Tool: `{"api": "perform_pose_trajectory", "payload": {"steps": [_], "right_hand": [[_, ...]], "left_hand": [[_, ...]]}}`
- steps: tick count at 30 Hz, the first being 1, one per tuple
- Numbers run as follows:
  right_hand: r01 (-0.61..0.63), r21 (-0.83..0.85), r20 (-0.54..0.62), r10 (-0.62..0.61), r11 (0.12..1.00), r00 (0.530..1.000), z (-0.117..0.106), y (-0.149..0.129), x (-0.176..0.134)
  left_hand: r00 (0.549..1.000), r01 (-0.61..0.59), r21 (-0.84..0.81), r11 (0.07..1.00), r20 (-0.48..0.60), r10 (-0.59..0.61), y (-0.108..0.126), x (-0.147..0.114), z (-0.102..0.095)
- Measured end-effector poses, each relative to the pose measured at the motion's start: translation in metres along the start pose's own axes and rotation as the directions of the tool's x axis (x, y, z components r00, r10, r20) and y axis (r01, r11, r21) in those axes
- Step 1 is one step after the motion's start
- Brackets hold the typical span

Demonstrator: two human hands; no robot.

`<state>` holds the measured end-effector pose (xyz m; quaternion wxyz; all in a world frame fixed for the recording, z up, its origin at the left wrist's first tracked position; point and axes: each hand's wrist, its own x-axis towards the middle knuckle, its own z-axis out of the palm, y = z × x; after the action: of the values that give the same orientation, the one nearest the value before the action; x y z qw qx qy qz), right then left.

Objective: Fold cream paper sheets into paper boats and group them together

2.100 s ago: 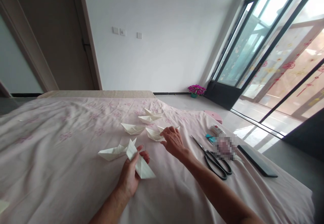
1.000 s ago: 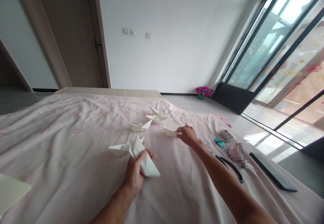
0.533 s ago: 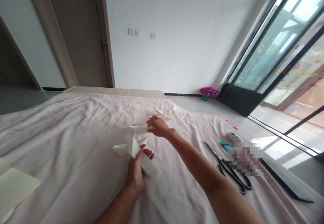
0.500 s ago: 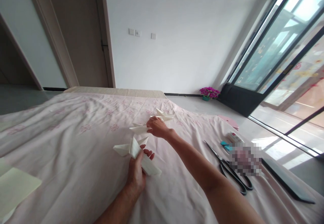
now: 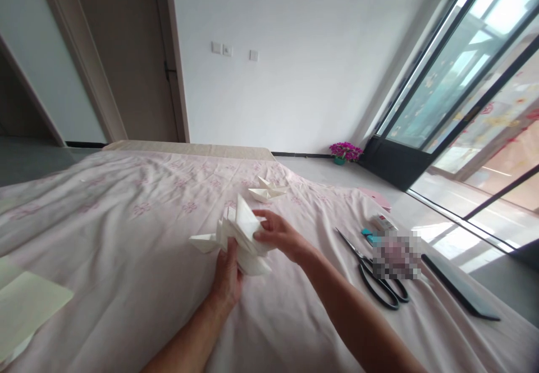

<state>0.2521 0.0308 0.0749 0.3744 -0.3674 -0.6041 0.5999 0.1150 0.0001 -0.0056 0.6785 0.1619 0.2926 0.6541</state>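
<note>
Paper boats (image 5: 244, 224) sit bunched above the pink cloth (image 5: 126, 283), well in from its right edge; the left hand (image 5: 228, 277) clasps them, the right hand (image 5: 281, 235) pinches their side in bent fingers (image 5: 264, 214). 1 lone boat (image 5: 204, 242) lies partly behind, scissors (image 5: 362, 259) nearer that edge.

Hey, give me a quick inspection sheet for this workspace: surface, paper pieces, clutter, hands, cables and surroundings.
Surface: pale pink floral cloth, wrinkled.
Job's things: folded paper bundle in the hands, exact count unclear; more folded paper boats on the cloth beyond; pale paper sheets at the left edge.
Clutter: black-handled scissors, white box, teal item, pixelated pinkish item, dark flat object.
Hands: left hand and right hand both grip the bundle.
Cables: nothing seen.
Surroundings: white wall, brown door, potted flowers, glazed door.
</note>
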Motion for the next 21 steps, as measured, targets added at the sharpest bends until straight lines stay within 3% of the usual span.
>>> {"api": "perform_pose_trajectory", "payload": {"steps": [2,4,8,11,14,17,19,21], "right_hand": [[-0.124,0.021,-0.025,0.125,0.992,0.992,0.012,0.013,-0.014],[-0.175,0.011,-0.072,0.175,0.985,0.982,0.02,0.024,-0.021],[-0.163,-0.132,-0.234,0.129,0.978,0.964,0.022,0.034,-0.031],[-0.174,-0.219,-0.317,0.099,0.96,0.943,0.023,0.035,-0.045],[-0.15,-0.111,-0.233,0.121,0.982,0.965,0.029,0.038,-0.064],[-0.147,0.017,-0.137,0.148,0.989,0.979,0.034,0.035,-0.091],[-0.151,0.049,-0.223,0.158,0.987,0.962,0.025,0.027,-0.119],[-0.129,0.039,-0.408,0.133,0.991,0.903,0.003,0.019,-0.161]], "left_hand": [[0.993,0.047,0.008,0.999,0.104,-0.047,0.001,-0.006,0.002],[0.978,0.071,0.027,0.997,0.193,-0.075,0.002,-0.013,0.004],[0.952,0.057,0.091,0.994,0.295,-0.082,0.002,-0.027,0.011],[0.956,0.066,0.144,0.987,0.273,-0.104,0.002,-0.036,0.017],[0.965,0.096,0.166,0.981,0.227,-0.133,-0.001,-0.045,0.021],[0.944,0.112,0.256,0.96,0.274,-0.183,-0.006,-0.056,0.022],[0.921,0.058,0.329,0.942,0.348,-0.178,-0.009,-0.062,0.022],[0.907,-0.047,0.402,0.914,0.401,-0.13,-0.01,-0.062,0.02]]}}
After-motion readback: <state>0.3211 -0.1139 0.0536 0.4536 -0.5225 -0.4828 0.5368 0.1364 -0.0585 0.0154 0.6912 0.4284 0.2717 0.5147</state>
